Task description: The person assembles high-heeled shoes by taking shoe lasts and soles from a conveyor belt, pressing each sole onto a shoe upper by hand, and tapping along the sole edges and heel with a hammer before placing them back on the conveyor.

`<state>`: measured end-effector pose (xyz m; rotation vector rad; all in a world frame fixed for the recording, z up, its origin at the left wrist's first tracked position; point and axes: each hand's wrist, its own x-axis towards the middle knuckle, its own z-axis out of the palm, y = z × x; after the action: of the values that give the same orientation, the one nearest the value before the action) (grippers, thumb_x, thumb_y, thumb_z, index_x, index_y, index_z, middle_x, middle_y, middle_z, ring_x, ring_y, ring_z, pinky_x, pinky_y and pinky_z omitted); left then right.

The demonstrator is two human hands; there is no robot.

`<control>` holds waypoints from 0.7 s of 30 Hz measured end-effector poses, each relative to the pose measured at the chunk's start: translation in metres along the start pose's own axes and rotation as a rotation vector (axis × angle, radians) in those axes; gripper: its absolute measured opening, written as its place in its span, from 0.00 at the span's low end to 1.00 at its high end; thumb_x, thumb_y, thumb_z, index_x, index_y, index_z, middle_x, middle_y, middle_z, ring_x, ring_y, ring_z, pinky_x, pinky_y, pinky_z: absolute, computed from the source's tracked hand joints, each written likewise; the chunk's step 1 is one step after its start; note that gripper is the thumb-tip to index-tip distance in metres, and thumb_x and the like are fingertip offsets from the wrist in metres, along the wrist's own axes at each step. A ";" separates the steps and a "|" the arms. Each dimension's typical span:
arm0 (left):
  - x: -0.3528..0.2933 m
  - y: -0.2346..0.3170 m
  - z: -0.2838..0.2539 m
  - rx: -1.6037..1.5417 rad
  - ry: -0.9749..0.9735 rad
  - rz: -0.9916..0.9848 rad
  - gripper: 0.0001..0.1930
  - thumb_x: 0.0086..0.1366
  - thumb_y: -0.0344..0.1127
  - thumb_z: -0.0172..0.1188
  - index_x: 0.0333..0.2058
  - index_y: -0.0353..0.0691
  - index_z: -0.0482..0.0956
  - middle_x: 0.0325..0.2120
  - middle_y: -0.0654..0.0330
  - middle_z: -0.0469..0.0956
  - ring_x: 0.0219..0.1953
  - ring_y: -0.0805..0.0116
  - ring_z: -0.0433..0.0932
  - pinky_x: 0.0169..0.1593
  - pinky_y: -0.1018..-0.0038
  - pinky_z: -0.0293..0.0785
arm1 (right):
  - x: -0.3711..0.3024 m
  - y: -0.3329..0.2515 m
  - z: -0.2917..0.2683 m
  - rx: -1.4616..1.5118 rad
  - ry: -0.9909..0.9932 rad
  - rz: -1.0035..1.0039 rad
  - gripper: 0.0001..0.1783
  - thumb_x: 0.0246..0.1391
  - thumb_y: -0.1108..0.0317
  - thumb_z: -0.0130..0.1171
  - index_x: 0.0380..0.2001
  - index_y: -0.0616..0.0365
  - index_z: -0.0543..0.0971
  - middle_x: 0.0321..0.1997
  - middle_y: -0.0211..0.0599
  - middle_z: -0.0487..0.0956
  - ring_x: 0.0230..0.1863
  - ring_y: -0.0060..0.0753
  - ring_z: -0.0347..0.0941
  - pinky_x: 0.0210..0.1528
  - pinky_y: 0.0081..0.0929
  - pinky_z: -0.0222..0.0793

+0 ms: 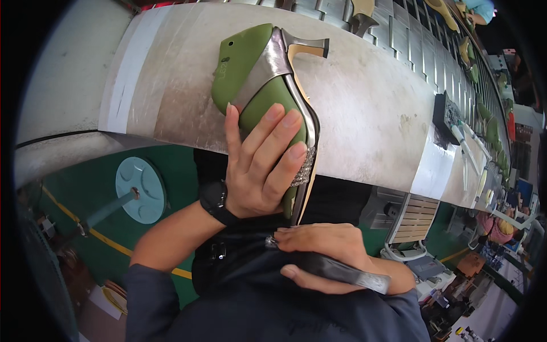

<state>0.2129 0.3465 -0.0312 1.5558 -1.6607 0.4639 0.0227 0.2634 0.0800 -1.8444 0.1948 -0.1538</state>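
A high-heeled shoe point(273, 60) with metallic silver straps and a tan sole edge sits on a green shoe last point(242, 62). It lies on its side, heel toward the far side, toe toward me. My left hand point(262, 162) lies across the last and grips it, fingers over the green side. A band of glittering stones point(304, 168) shows beside its fingertips. Close to the toe, my right hand point(325, 251) is closed around a dark hand tool point(336, 271) with a shiny metal end. Its fingertips are at the toe tip; whether they touch it I cannot tell.
The shoe rests on a pale worktable point(364, 119) with a curved-looking edge. A black block point(447, 111) and several slim tools stand at its right end. Beyond runs a slatted metal conveyor point(399, 34) carrying more shoes. A blue round-based stand point(141, 190) is below left, a slatted chair point(416, 219) right.
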 end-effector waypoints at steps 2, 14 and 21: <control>-0.001 0.000 0.008 0.033 0.047 0.007 0.40 0.70 0.52 0.68 0.69 0.36 0.59 0.68 0.35 0.66 0.71 0.33 0.68 0.74 0.26 0.46 | -0.011 -0.007 -0.010 0.022 -0.022 0.049 0.20 0.51 0.68 0.77 0.44 0.68 0.85 0.49 0.53 0.88 0.49 0.50 0.88 0.56 0.38 0.85; 0.002 0.002 0.019 -0.035 0.257 -0.072 0.20 0.77 0.36 0.56 0.63 0.38 0.67 0.64 0.42 0.74 0.67 0.43 0.75 0.73 0.25 0.50 | 0.018 -0.014 -0.027 0.027 0.440 0.018 0.22 0.62 0.64 0.68 0.52 0.69 0.78 0.55 0.60 0.85 0.56 0.49 0.84 0.64 0.39 0.77; -0.003 -0.002 0.011 0.061 0.098 0.020 0.46 0.69 0.57 0.68 0.71 0.32 0.56 0.68 0.35 0.65 0.72 0.33 0.66 0.74 0.25 0.47 | 0.010 -0.034 -0.044 0.099 0.929 -0.302 0.31 0.67 0.48 0.56 0.54 0.70 0.76 0.57 0.68 0.82 0.55 0.61 0.83 0.63 0.50 0.79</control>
<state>0.2113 0.3398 -0.0408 1.5366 -1.6015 0.5966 0.0251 0.2296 0.1246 -1.5720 0.5333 -1.2085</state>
